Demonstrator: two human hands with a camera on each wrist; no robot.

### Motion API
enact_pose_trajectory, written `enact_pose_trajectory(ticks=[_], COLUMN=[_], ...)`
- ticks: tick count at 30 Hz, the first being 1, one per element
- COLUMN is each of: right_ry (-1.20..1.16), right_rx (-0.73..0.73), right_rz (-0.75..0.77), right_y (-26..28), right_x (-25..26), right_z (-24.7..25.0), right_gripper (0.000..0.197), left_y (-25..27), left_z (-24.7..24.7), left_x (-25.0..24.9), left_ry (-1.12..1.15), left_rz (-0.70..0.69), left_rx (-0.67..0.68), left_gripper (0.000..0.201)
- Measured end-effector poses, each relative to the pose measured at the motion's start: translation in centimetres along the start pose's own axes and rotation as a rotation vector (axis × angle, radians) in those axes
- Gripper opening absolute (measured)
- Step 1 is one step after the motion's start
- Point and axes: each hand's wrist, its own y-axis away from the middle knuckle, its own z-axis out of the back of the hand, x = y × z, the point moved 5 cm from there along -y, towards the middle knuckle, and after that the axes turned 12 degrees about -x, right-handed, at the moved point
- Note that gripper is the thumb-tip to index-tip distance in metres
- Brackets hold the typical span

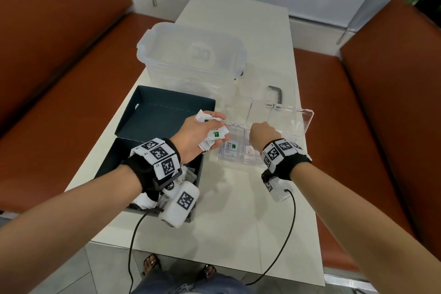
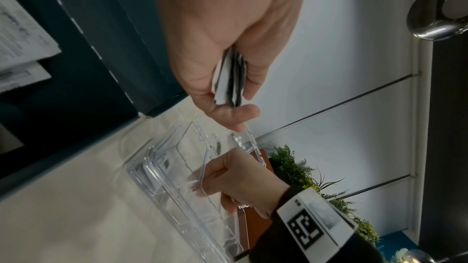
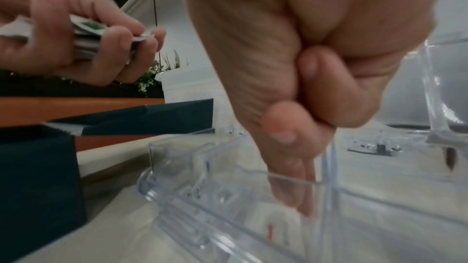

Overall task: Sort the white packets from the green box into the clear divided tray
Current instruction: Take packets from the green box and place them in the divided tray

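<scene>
— Packets first: where are the small white paper packets (image 1: 216, 134)?
— Bunched in the left hand (image 1: 195, 137), fingers curled round them, over the open dark green cardboard box (image 1: 152, 112).
— And the right hand (image 1: 262, 135)?
— Fingers curled, dipping into the clear plastic divided tray (image 1: 307, 117) just below it (whether it pinches anything, I cannot tell), on the white counter (image 1: 238, 210).

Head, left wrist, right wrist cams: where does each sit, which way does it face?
Head: worn high, faces forward and down at the clear divided plastic tray and dark green cardboard box; both forearms show.
Left wrist: looks along the left hand gripping white paper packets.
Right wrist: low, looks along the right hand, whose fingers dip into the tray.
Shared: each wrist view also catches the other hand and the tray.
</scene>
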Motion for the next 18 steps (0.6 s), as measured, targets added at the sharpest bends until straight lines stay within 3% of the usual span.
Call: enact_pose_trajectory(ticks=[4,8,15,18], right_ry=[0.114,0.052,-0.171,-0.218], right_rx=[0.041,0.097,0.232,0.186], right_rz=[0.085,0.064,-0.064,-0.076], right_y=[0.6,0.5,0.8,0.9], right_x=[0.6,0.5,-0.1,-0.6], right_z=[-0.5,-0.5,0.0,0.3], right_gripper=[0.012,0.006,0.01,0.022], left_y=[-0.1,-0.1,0.1,0.2], left_z=[0.0,0.0,-0.1,-0.1], left_x=[0.2,0.2,0.1,0.0], left_ry=[0.004,0.002,-0.013,-0.014], left_rz=[0.01,0.014,0.015,0.015], left_rx=[0.005,0.007,0.013,0.022], left_gripper=[0.015,0.015,0.015,0.015])
